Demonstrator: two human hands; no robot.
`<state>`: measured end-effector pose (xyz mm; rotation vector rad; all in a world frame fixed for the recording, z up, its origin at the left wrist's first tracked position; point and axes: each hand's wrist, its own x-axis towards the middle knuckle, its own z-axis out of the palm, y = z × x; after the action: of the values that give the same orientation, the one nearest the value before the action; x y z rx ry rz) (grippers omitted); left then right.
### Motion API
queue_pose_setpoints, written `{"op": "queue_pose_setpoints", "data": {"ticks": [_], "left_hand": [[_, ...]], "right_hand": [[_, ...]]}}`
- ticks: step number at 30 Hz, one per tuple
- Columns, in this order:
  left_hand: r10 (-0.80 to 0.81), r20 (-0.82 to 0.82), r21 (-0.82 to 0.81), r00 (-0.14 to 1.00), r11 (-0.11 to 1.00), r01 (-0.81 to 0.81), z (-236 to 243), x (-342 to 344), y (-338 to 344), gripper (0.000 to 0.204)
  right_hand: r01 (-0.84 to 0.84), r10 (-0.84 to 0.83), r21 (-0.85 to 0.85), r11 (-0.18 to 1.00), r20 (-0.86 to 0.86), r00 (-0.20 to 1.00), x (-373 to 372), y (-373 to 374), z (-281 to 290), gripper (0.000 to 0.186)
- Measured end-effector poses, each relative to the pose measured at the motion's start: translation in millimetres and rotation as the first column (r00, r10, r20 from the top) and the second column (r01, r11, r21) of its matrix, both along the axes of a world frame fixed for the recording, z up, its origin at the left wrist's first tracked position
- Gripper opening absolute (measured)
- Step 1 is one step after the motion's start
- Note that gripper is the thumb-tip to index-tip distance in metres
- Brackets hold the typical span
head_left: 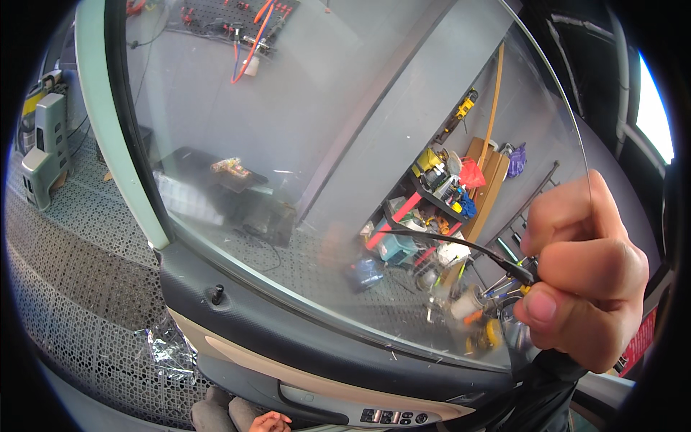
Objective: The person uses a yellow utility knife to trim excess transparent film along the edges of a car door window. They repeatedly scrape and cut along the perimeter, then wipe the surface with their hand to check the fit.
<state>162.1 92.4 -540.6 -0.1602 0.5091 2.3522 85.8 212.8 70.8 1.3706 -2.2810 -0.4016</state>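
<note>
At the right, my right hand (586, 281) is closed in a pinch on a thin black tapering tool (515, 270). Its slender tip points left across the car door window (288, 137), and a small yellow part shows by the thumb. The bent fingers lie close to the curved rear edge of the glass. Low in the picture, the fingers of my left hand (270, 422) are bunched together beside my knee, under the door's armrest. Whether anything sits in them is hidden.
The door panel (288, 306) carries a lock knob (217, 294) and window switches (392, 416). Beyond the glass stand a cluttered red and black shelf cart (410, 209) and a wall tool board (216, 21). Crumpled clear film (171, 349) lies on the grid floor (93, 288).
</note>
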Motion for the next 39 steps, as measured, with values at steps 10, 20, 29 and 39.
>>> {"op": "queue_pose_setpoints", "data": {"ticks": [10, 20, 29, 39], "left_hand": [[0.01, -0.022, 0.042, 1.0, 0.999, -0.009, -14.8, 2.5, 0.8, 0.017], [-0.007, -0.002, 0.055, 1.0, 0.998, 0.008, -27.9, 2.3, 2.5, 0.016], [-0.011, 0.004, 0.05, 1.0, 0.999, 0.011, -17.3, 1.2, 0.2, 0.013], [-0.012, -0.014, 0.044, 1.0, 0.999, 0.012, -18.1, 1.3, 0.5, 0.017]], "right_hand": [[-0.114, 0.116, -0.056, 0.992, 0.036, 0.993, -11.8, -1.2, 0.5, 0.038], [0.091, -0.091, -0.016, 0.996, 0.012, 0.996, 7.5, -7.2, 2.5, 0.029], [0.262, -0.254, -0.211, 0.942, 0.066, 0.965, 14.9, -5.8, -6.5, 0.025], [-0.05, 0.051, -0.008, 0.999, 0.08, 0.996, -6.6, -2.6, 8.6, 0.047]]}}
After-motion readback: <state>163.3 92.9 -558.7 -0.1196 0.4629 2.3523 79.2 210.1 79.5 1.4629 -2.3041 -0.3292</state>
